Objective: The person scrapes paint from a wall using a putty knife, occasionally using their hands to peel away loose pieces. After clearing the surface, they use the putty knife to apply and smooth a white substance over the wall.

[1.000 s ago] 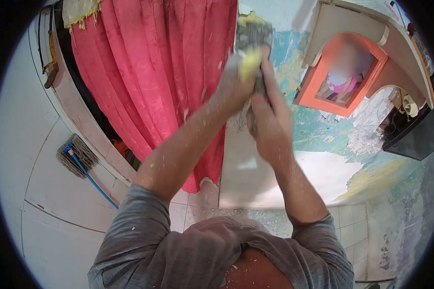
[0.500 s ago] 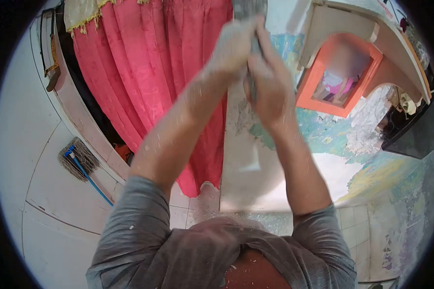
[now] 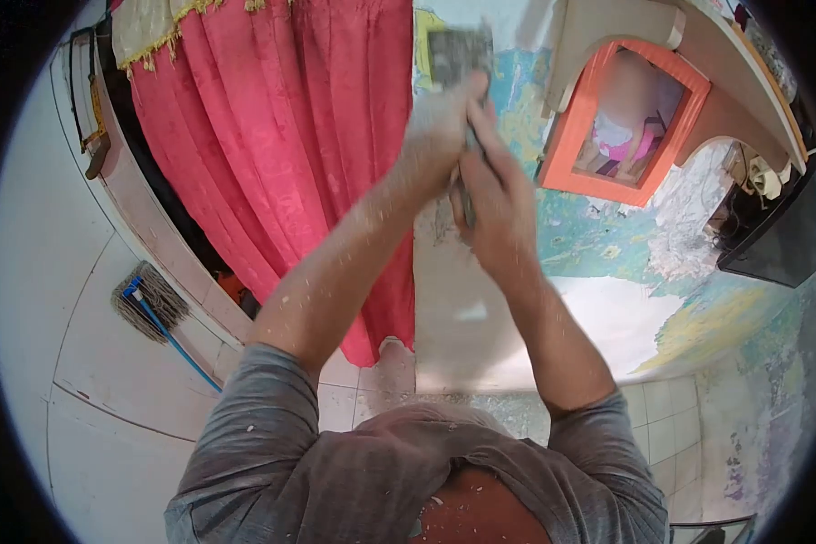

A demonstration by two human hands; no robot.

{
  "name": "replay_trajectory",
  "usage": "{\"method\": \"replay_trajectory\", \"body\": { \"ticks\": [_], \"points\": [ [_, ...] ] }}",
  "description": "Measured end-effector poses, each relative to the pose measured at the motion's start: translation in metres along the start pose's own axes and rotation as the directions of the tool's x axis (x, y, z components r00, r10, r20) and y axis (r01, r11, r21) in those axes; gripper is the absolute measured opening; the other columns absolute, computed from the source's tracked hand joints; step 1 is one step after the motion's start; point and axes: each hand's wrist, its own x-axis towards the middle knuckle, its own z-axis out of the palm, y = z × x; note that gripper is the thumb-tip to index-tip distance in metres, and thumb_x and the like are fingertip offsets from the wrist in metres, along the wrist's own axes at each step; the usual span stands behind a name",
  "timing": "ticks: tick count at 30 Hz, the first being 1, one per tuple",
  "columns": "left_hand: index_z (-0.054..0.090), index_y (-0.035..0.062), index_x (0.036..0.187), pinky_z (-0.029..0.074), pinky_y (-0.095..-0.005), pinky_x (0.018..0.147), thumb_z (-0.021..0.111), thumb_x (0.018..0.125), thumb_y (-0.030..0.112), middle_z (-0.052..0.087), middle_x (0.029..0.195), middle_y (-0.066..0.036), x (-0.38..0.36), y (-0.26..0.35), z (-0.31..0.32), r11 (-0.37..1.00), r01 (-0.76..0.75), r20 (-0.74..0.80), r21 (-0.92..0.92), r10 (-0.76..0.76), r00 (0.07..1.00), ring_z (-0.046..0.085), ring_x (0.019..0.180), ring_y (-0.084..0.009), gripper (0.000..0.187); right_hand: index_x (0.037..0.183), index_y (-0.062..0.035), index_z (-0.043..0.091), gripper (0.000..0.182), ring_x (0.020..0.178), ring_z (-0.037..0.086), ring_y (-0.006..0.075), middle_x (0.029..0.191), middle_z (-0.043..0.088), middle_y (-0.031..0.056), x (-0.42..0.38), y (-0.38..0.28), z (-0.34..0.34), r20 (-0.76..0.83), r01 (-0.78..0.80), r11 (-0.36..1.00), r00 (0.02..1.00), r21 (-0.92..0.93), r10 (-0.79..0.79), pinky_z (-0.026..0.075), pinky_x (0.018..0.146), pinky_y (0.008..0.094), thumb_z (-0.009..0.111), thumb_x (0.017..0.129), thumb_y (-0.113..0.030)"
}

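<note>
Both my hands grip a scraper with a wide, flat grey blade (image 3: 460,56), slightly smeared by motion, raised against the wall (image 3: 521,104) where paint is peeling in blue, green and yellow patches. My left hand (image 3: 440,127) is higher, closed near the base of the blade. Just below it, my right hand (image 3: 499,195) wraps the handle, most of which the fingers hide. Pale flecks of dust cover both forearms.
A pink curtain (image 3: 272,163) hangs left of the work. To the right are an orange-framed picture (image 3: 562,172), a curved shelf (image 3: 743,77) and a black box-like object (image 3: 775,240). A mop (image 3: 150,304) and a hacksaw (image 3: 89,100) are at far left.
Both hands and the scraper have come lower in view, so more of the blade shows. The surroundings have shifted slightly left in view.
</note>
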Motion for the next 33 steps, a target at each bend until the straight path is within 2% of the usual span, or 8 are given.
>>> {"method": "replay_trajectory", "body": {
  "ticks": [10, 13, 16, 25, 28, 30, 32, 33],
  "points": [
    [0.062, 0.0087, 0.090, 0.044, -0.0243, 0.063, 0.059, 0.097, 0.034, 0.057, 0.079, 0.003, 0.005, 0.006, 0.000, 0.992, -0.127, -0.021, -0.005, 0.127, 0.992, 0.054, 0.071, -0.0084, 0.026, 0.142, -0.0003, 0.049, 0.045, 0.057, 0.045, 0.0062, 0.072, 0.054, -0.0008, 0.013, 0.003, 0.000, 0.017, -0.023, 1.000, 1.000, 0.020, 0.023, 0.040, 0.053, 0.0235, 0.047, 0.099, -0.015],
    [0.062, 0.0046, 0.085, 0.043, -0.0276, 0.064, 0.054, 0.098, 0.029, 0.058, 0.079, 0.000, 0.022, 0.048, 0.001, 0.927, -0.372, 0.187, 0.050, 0.357, 0.915, 0.052, 0.072, -0.0095, 0.029, 0.147, -0.0057, 0.046, 0.047, 0.048, 0.039, 0.0027, 0.071, 0.052, -0.0034, 0.050, -0.013, 0.006, 0.055, 0.350, 0.927, 0.937, -0.137, -0.346, 0.032, 0.044, 0.0204, 0.045, 0.100, -0.011],
    [0.058, 0.0108, 0.091, 0.043, -0.0231, 0.061, 0.053, 0.100, 0.032, 0.056, 0.078, 0.005, -0.003, 0.012, -0.013, 0.955, -0.294, 0.203, -0.025, 0.293, 0.934, 0.054, 0.069, -0.0057, 0.023, 0.142, -0.0022, 0.049, 0.045, 0.064, 0.048, 0.0070, 0.084, 0.059, 0.0039, 0.002, -0.009, 0.002, 0.069, 0.066, 0.998, 0.996, -0.019, -0.064, 0.042, 0.057, 0.0237, 0.048, 0.098, -0.012],
    [0.060, 0.0059, 0.084, 0.042, -0.0274, 0.061, 0.056, 0.097, 0.035, 0.054, 0.075, 0.001, -0.016, 0.018, -0.021, 0.995, -0.095, 0.148, 0.014, 0.092, 0.985, 0.050, 0.067, -0.0099, 0.032, 0.148, -0.0029, 0.041, 0.051, 0.076, 0.061, 0.0180, 0.099, 0.065, 0.0173, -0.006, 0.013, 0.015, 0.064, 0.047, 0.996, 0.997, -0.077, -0.042, 0.050, 0.074, 0.0317, 0.047, 0.098, -0.014],
    [0.060, 0.0058, 0.085, 0.042, -0.0270, 0.062, 0.056, 0.097, 0.036, 0.055, 0.077, 0.001, -0.016, 0.012, -0.021, 0.998, -0.065, 0.050, 0.014, 0.064, 0.997, 0.050, 0.068, -0.0094, 0.033, 0.149, -0.0031, 0.041, 0.051, 0.067, 0.052, 0.0122, 0.087, 0.058, 0.0091, 0.023, 0.011, 0.020, 0.064, 0.160, 0.980, 0.986, -0.115, -0.153, 0.043, 0.063, 0.0279, 0.046, 0.099, -0.013],
    [0.061, 0.0053, 0.086, 0.042, -0.0275, 0.063, 0.056, 0.098, 0.035, 0.056, 0.078, 0.001, 0.005, 0.028, -0.021, 0.955, -0.294, 0.174, 0.024, 0.286, 0.942, 0.051, 0.070, -0.0095, 0.033, 0.149, -0.0034, 0.041, 0.051, 0.058, 0.043, 0.0064, 0.075, 0.051, 0.0009, 0.039, 0.006, 0.020, 0.050, 0.248, 0.955, 0.969, -0.164, -0.243, 0.037, 0.053, 0.0240, 0.045, 0.099, -0.012],
    [0.061, 0.0051, 0.086, 0.042, -0.0275, 0.064, 0.054, 0.099, 0.034, 0.057, 0.080, 0.001, 0.011, 0.043, -0.016, 0.979, -0.201, 0.118, 0.034, 0.196, 0.973, 0.053, 0.072, -0.0097, 0.032, 0.149, -0.0035, 0.042, 0.051, 0.053, 0.038, 0.0035, 0.069, 0.047, -0.0031, 0.037, -0.003, 0.020, 0.044, 0.289, 0.938, 0.957, -0.191, -0.286, 0.033, 0.047, 0.0221, 0.045, 0.099, -0.011],
    [0.061, 0.0048, 0.087, 0.042, -0.0274, 0.064, 0.054, 0.099, 0.033, 0.058, 0.081, 0.000, 0.010, 0.048, -0.015, 0.966, -0.251, 0.153, 0.056, 0.240, 0.959, 0.053, 0.073, -0.0096, 0.032, 0.146, 0.0012, 0.042, 0.051, 0.087, 0.049, 0.0199, 0.100, 0.051, 0.0148, 0.037, -0.010, 0.022, 0.049, 0.275, 0.946, 0.961, -0.173, -0.271, 0.039, 0.074, 0.0291, 0.044, 0.098, -0.014]
  ]
}}
